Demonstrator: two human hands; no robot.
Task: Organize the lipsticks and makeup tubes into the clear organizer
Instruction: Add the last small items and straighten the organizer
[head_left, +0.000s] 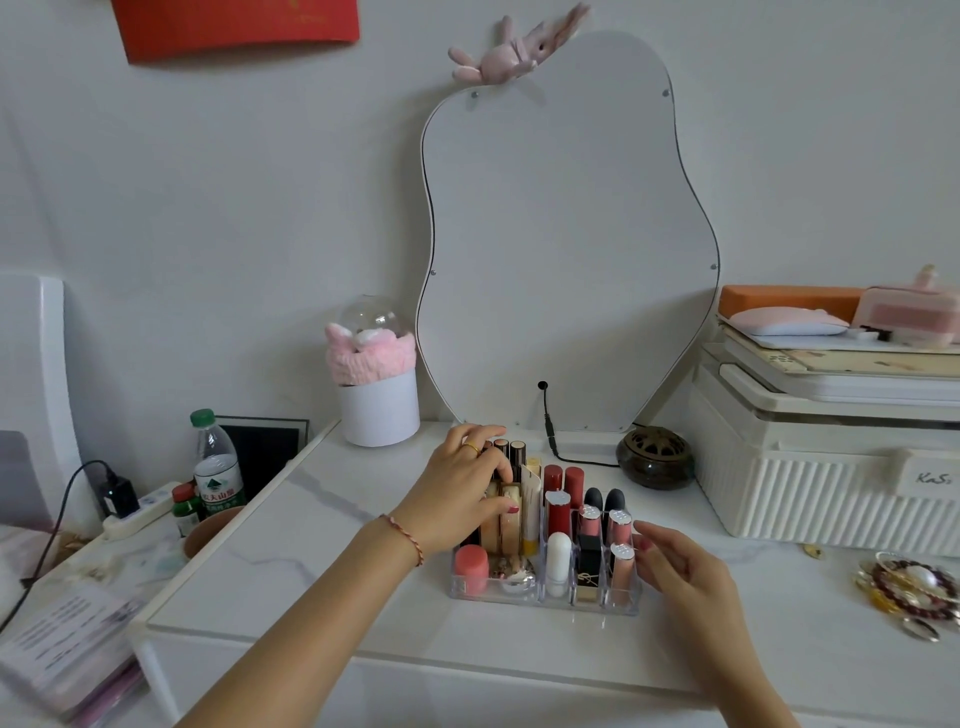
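Head view: clear organizer (545, 603) sits on the white marble-look tabletop (322, 561) at centre frame, just in front of the wavy mirror (566, 234). Right-hand grid slots are filled with upright lipsticks: two red tubes (563, 480) at the organizer's 12 o'clock, two black-capped ones (603, 500) beside them, pink tubes (620, 525) toward 3 o'clock, a white tube (558, 564) and a black-gold lipstick (589, 566) at 6 o'clock. Left section holds taller beige makeup tubes (506, 525) standing upright, dark-capped tubes (511, 452) behind them, a coral jar (471, 569) at 7 o'clock.

Left hand (462, 488) reaches in from 7 o'clock of the frame, fingers curled round a beige tube in the left section, thumb pressing its front; gold ring on one finger, red cord bracelet on the wrist. Right hand (680, 566) comes in from 5 o'clock, fingers relaxed and slightly spread, fingertips touching or just beside the organizer's right wall; contact unclear, holding nothing.

Around, by frame clock: white cylinder box (378, 410) with pink fluffy band at 10 o'clock of the organizer, dark round burner (655, 457) at 2 o'clock, ribbed white storage box (826, 467) at 3 o'clock, bead bracelets (909, 587) at 4 o'clock, water bottle (217, 465) at 9 o'clock, plush bunny (511, 49) atop the mirror.
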